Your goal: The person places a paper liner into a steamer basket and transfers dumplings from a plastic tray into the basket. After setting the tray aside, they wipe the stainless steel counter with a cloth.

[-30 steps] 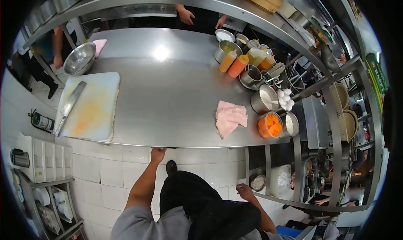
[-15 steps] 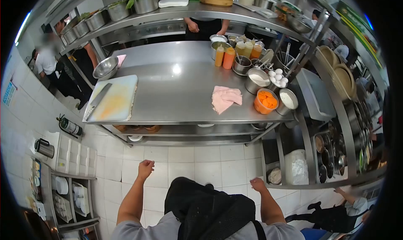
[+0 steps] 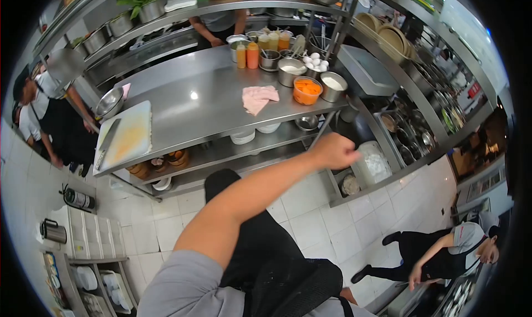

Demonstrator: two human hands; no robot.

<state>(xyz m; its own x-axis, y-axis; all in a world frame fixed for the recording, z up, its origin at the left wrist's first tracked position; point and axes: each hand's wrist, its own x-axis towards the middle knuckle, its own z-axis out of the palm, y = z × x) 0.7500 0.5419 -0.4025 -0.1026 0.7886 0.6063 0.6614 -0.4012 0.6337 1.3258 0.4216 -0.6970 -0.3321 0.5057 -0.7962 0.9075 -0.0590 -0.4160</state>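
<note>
My left hand (image 3: 334, 151) is held out across my body to the right, its fingers curled into a loose fist. I see nothing in it. It hangs in the air over the floor, in front of the table's right end and near a white tub (image 3: 375, 161) on the low shelf. A sliver of skin from my right arm (image 3: 348, 296) shows beside my black apron; my right hand is out of view. A pink cloth (image 3: 259, 99) lies crumpled on the steel table (image 3: 194, 114), beside a tub of sliced carrots (image 3: 307, 90).
A knife (image 3: 108, 140) lies on a white cutting board (image 3: 132, 133) at the table's left. Eggs (image 3: 315, 62) and sauce bottles (image 3: 252, 55) stand at its right. One person (image 3: 438, 256) leans at lower right; others stand left and behind the table.
My left arm has swung up and across to the right. My right hand has left the view. The view has turned, so the table now sits tilted and further left.
</note>
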